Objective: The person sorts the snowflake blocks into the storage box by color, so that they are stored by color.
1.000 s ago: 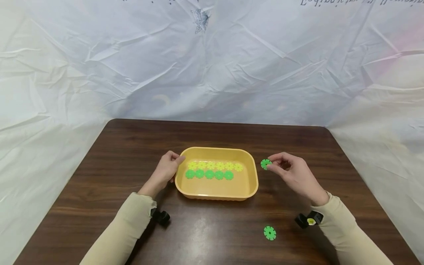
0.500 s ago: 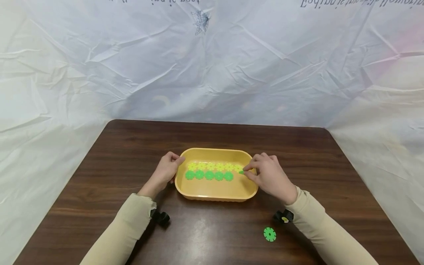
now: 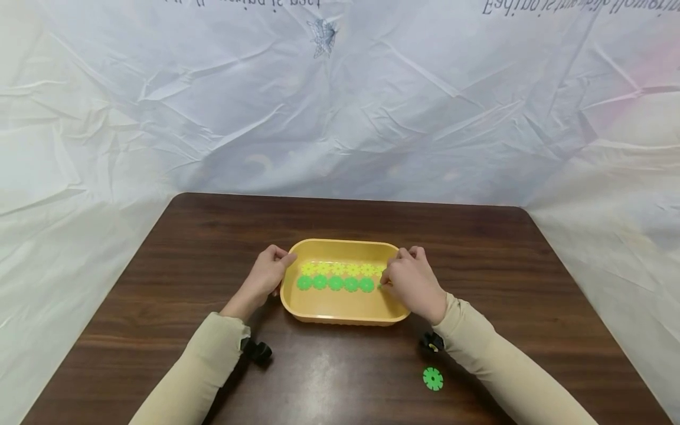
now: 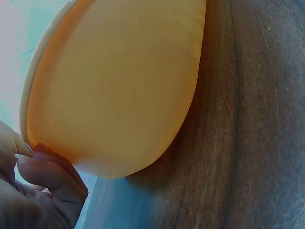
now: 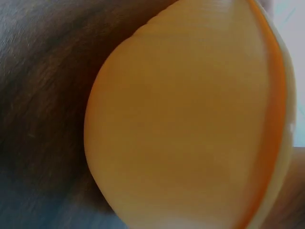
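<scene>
A yellow plastic tray [image 3: 340, 322] stands in the middle of the table. My left hand [image 3: 267, 273] grips its left rim between thumb and fingers; the left wrist view shows curled fingers [image 4: 52, 176] at the rim. Inside lie a row of yellow flower-shaped pieces [image 3: 337, 269] and, just in front of it, a row of green notched discs [image 3: 336, 283]. Reaching over the right rim, my right hand [image 3: 417, 283] pinches a green notched disc [image 3: 379, 286] at the right end of the green row, mostly hidden by the fingers. The right wrist view shows only the tray's outer wall [image 5: 190, 119].
Another green notched disc [image 3: 432, 379] lies on the dark wooden table [image 3: 319, 378], in front of the tray to the right, close to my right forearm. A pale printed cloth [image 3: 340, 118] hangs behind the table and along its sides.
My right hand has carried the green disc leftward from beside the tray, over the right rim and down to the end of the green row. The left hand keeps its grip on the rim.
</scene>
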A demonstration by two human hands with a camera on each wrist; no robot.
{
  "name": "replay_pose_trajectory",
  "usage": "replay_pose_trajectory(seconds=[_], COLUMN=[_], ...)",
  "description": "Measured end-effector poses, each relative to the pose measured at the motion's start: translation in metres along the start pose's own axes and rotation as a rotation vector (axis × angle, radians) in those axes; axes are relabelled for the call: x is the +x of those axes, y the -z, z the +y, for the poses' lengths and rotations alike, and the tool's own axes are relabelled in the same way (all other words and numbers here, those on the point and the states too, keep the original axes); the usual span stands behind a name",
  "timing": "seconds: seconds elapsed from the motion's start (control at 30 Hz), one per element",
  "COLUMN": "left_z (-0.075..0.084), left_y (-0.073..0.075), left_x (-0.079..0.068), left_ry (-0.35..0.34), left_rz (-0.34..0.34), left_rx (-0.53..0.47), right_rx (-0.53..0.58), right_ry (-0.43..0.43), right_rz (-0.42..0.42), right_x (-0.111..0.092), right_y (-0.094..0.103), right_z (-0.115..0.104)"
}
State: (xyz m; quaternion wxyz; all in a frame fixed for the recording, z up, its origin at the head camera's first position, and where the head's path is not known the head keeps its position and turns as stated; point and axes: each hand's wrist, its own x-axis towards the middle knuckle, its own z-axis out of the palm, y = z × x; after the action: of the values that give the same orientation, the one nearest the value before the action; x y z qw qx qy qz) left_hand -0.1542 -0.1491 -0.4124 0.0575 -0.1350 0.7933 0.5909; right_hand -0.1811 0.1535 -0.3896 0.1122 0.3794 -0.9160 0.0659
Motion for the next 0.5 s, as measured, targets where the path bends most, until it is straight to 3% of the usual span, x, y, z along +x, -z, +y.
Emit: replay_pose_trajectory(seconds=[0.5], left_z=[-0.0003], left_y=[0.0008], left_x=[0.0008], left_ry=[-0.007], left_rz=[-0.016], left_rx=[-0.008], right_rx=[0.004], right_ry=[0.006], right_rz=[-0.080], right_x=[0.0027], right_y=[-0.0046], right_z=[-0.0054])
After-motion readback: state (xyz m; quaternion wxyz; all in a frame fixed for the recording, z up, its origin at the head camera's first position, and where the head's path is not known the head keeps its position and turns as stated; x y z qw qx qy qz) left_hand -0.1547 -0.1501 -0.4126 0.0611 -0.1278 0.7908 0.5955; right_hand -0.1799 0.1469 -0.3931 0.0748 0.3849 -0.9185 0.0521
